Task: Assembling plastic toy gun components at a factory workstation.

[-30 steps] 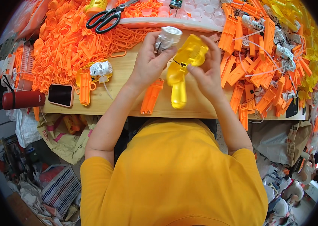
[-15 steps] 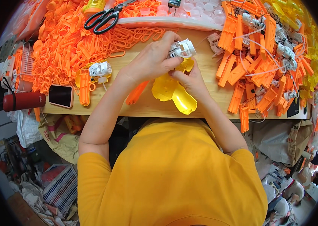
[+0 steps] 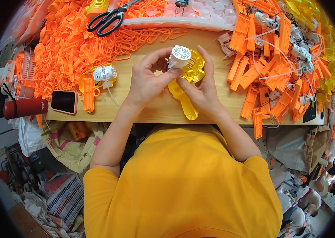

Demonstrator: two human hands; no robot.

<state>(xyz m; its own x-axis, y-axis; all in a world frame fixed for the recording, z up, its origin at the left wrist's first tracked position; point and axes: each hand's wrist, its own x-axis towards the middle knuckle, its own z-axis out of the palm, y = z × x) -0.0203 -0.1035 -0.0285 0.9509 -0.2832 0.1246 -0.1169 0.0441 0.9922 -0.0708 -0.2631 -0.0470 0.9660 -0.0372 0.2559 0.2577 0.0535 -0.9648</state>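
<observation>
I have the white round part (image 3: 180,56) in my left hand (image 3: 147,82), thumb and bent fingers closed on its lower end, its patterned face turned up. My right hand (image 3: 200,92) holds the yellow shell (image 3: 196,66) by its wide, slotted end, thumb on the near side and a finger reaching up along the far edge, so that grip is only partly curled; the handle slants down toward my edge of the wooden table (image 3: 221,109). Both pieces are in front of me at the middle of the table, the white one overlapping the shell's upper left in my view; I cannot tell whether they touch, or whether the handle rests on the wood. I judge the step in hand to be lining the two up. The next move seems to call for a steady right hand, a small turn of the left wrist and care that the dark wire (image 3: 184,75) by my thumbs is not pinched. To my left lies a similar white part (image 3: 105,73) beside an orange case (image 3: 89,95); to my right, a heap of orange cases (image 3: 251,75).
</observation>
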